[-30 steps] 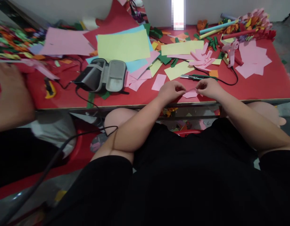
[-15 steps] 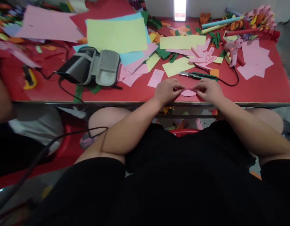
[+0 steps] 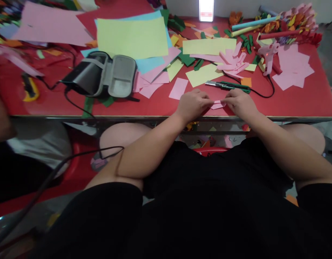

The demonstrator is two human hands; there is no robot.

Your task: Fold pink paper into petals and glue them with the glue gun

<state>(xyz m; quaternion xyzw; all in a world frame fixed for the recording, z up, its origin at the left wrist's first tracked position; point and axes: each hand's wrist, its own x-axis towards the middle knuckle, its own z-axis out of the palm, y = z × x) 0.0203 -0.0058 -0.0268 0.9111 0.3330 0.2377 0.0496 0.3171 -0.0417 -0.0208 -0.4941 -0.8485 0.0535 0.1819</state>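
Note:
My left hand (image 3: pixel 193 105) and my right hand (image 3: pixel 239 103) meet near the front edge of the red table (image 3: pixel 155 108). Both pinch a small pink paper piece (image 3: pixel 218 104) that lies flat on the table between them. Their fingers are curled over its two ends. Just beyond my hands lies a green utility knife (image 3: pixel 226 85). A pile of folded pink paper strips (image 3: pixel 232 61) sits farther back. A loose pink paper rectangle (image 3: pixel 178 88) lies to the left of my left hand.
An open grey case (image 3: pixel 112 76) with a black cable stands at the left. Large yellow sheet (image 3: pixel 132 37), pink sheets (image 3: pixel 292 70) and paper scraps cover the table. A pink glue gun (image 3: pixel 267 57) stands at the back right. Another person's arm (image 3: pixel 0 115) is at the far left.
My hands lowered the pink piece onto the table and closed in on it. The view shifted slightly, and the other person's arm drew back to the left.

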